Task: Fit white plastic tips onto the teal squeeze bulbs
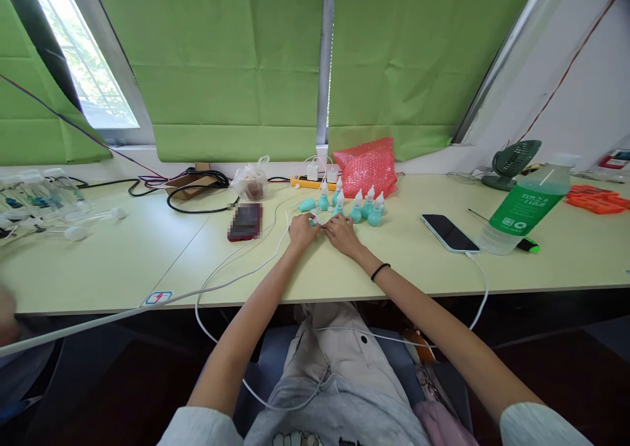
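Note:
Both my hands rest together on the pale green table [123, 262], in front of a cluster of small teal squeeze bottles with white tips [367, 208]. My left hand [302, 231] is curled, its fingers closed round a small teal piece [312, 222]. My right hand [341, 233] lies beside it with fingers bent toward the same piece; a black band sits on that wrist. One teal bottle [307, 204] lies on its side just beyond my left hand.
A dark red phone [245, 222] lies left of my hands, a black phone [449, 232] on a white cable to the right. Also here: a green water bottle [524, 206], a red bubble-wrap bag [367, 165], a yellow power strip [309, 182], a small fan [512, 162], clear packages [39, 193].

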{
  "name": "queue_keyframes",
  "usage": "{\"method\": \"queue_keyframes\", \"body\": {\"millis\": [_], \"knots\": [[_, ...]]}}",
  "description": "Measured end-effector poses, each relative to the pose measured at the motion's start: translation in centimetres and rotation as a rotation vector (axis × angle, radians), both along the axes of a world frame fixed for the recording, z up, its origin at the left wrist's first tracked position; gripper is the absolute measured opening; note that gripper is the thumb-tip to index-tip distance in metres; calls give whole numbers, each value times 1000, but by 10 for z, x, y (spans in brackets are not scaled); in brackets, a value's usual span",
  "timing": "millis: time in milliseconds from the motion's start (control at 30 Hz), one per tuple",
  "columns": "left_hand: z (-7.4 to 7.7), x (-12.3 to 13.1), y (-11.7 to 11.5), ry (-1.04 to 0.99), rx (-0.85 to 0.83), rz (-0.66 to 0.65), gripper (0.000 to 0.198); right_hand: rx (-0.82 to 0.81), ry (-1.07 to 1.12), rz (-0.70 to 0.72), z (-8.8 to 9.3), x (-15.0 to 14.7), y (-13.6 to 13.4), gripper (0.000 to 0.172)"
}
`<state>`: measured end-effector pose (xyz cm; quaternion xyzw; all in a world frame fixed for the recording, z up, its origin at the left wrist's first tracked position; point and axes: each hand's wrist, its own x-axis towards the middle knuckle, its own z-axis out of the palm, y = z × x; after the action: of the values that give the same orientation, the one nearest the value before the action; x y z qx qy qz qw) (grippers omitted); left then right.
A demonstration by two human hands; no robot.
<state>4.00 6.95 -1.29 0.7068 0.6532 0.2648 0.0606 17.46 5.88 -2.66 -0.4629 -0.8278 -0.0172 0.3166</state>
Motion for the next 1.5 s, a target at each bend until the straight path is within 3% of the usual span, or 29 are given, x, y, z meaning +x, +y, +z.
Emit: {"method": "queue_keyframes", "body": {"millis": [167,300,600,900,1500], "knots": [[3,-1,-1,12,-30,-5,26,-13,253,-7,1,4,4,12],[5,-1,-4,13,-46,-55,25,-73,547,-28,3,10,11,16],[10,-2,-7,-52,-13,-241,27,-444,929,179,8,16,15,21],[10,-7,-8,-125,-23,-314,27,-607,1013,247,11,14,8,27],[15,-9,-11,-301,-44,-386,28,-837,949,290,1,25,21,17]]}}
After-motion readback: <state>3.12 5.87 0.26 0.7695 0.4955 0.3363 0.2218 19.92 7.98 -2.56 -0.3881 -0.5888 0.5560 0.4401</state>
